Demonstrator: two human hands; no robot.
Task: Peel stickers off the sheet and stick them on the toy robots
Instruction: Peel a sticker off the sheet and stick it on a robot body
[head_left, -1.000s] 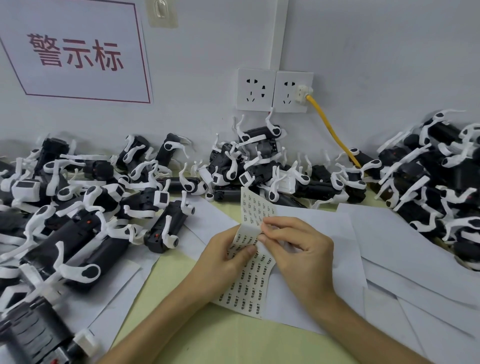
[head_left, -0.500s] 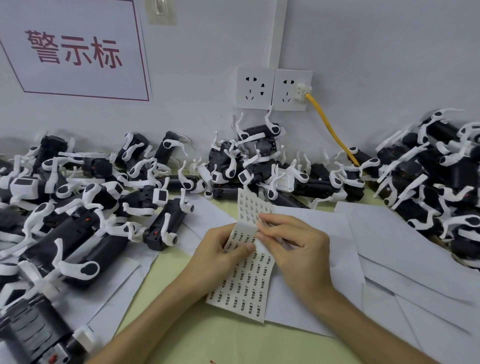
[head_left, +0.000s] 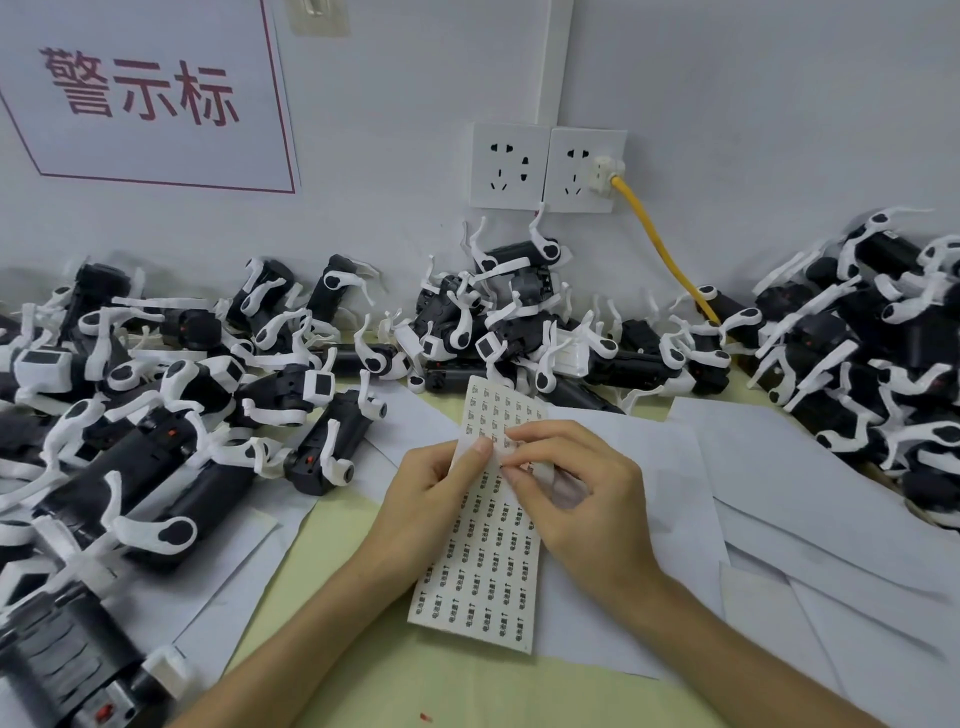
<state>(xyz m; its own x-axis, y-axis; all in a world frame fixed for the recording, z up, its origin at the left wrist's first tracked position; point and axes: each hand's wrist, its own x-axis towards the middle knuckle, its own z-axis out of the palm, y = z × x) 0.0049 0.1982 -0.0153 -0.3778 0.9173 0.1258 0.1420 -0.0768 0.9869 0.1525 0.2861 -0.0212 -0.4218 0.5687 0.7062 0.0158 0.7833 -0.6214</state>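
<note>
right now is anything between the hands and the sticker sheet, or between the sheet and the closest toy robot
Nothing visible. The left hand and right hand hold the sticker sheet, and only flat white paper lies between it and the closest toy robot, to its left.

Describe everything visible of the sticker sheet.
The sticker sheet is a long white papery strip carrying rows of small dark-printed labels. It bends partway up: the far part tilts upward, the near part lies over white paper and the yellow-green table. The left hand grips the bend; the right hand pinches it there.
</note>
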